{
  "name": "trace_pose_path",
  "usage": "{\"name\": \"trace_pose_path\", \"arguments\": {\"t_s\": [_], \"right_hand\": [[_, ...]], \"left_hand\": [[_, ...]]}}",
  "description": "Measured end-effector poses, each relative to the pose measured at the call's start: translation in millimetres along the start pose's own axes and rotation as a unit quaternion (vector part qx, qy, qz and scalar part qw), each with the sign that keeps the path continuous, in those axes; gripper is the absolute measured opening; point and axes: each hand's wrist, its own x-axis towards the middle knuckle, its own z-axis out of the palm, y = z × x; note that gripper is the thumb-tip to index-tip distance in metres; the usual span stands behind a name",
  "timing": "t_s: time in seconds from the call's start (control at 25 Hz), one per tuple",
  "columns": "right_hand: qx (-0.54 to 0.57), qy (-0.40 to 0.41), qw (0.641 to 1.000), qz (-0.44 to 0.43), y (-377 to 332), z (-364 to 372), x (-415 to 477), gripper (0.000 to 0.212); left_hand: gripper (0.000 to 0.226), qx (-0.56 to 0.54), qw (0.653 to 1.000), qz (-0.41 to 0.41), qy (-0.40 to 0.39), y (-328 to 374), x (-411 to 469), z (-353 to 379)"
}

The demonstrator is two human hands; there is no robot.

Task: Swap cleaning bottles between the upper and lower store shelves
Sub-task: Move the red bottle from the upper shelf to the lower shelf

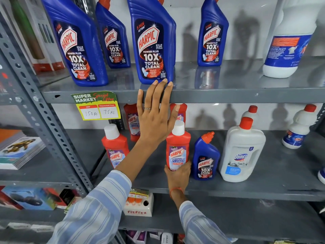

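Both arms covered by blue-and-white striped sleeves point(98, 208), thin ring point(147, 108) worn on left hand point(154, 118), orange band, possibly thread point(175, 190), seen at right wrist

Bright, even store lighting; soft bottle shadows fall on the white back wall point(246, 29); edges bend and blur slightly.

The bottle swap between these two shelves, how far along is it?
Possibly one done: a small blue Harpic bottle already stands on the lower shelf. In hand: the right hand grips a red Harpic bottle; the open left hand reaches a blue Harpic bottle above. Other red bottles remain below.
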Motion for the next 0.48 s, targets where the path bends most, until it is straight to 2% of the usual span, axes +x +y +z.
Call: {"name": "trace_pose_path", "arguments": {"t_s": [0.16,0.24,0.4,0.48], "right_hand": [[0.007,-0.015,1.0,-0.002,5,-9,-10,0.095],[0.011,-0.008,1.0,-0.028,12,-19,-22,0.088],[0.007,0.082,0.99,-0.114,18,-52,-22,0.066],[-0.009,0.141,0.982,-0.126,18,-67,-4,0.07]], "left_hand": [[0.048,0.001,1.0,0.001,0.0,0,1,-1],[0.05,0.004,1.0,-0.011,-0.003,3,0,-1],[0.06,0.022,0.998,-0.063,-0.014,22,-3,0],[0.065,0.019,0.998,-0.056,-0.026,33,-6,2]]}}
